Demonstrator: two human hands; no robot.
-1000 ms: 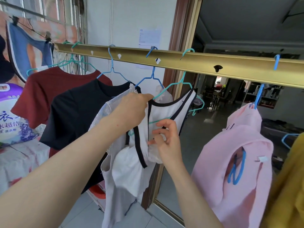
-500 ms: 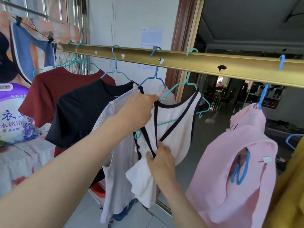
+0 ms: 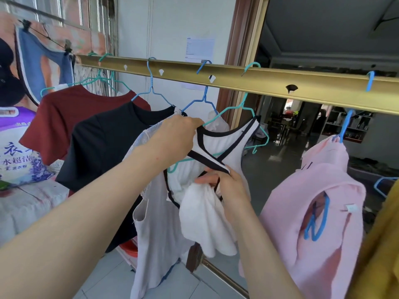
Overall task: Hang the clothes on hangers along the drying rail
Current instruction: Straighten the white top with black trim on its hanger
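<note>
Rail: gold drying rail [image 3: 259, 83] runs across your view from upper left down toward the right edge, long axis nearly level, right end lower. Small cut-outs show along its face.

Left to right on the rail: dark red T-shirt [image 3: 71, 117] on a teal hanger; black T-shirt [image 3: 108, 145] on a blue hanger, overlapping the red one; pale lace-edged top [image 3: 151, 234] hanging long, straight down.

Your left hand [image 3: 172, 141] is closed around the left shoulder of the white top with black trim [image 3: 224, 145], pinching fabric where it meets the teal hanger [image 3: 248, 108]. That hanger's hook sits over the rail; its bar tilts, left end low, right end high. The neckline opens up and toward you.

Your right hand [image 3: 226, 186] is below, fingers closed tight on a black-trimmed strap and a bunch of the white cloth; the strap runs diagonally up-left to the left hand. The lower hem hangs bunched beneath your right wrist.

Right: pink garment [image 3: 313, 223] on a blue hanger, well apart from the white top. A yellow cloth [image 3: 384, 244] shows at the right edge.
</note>
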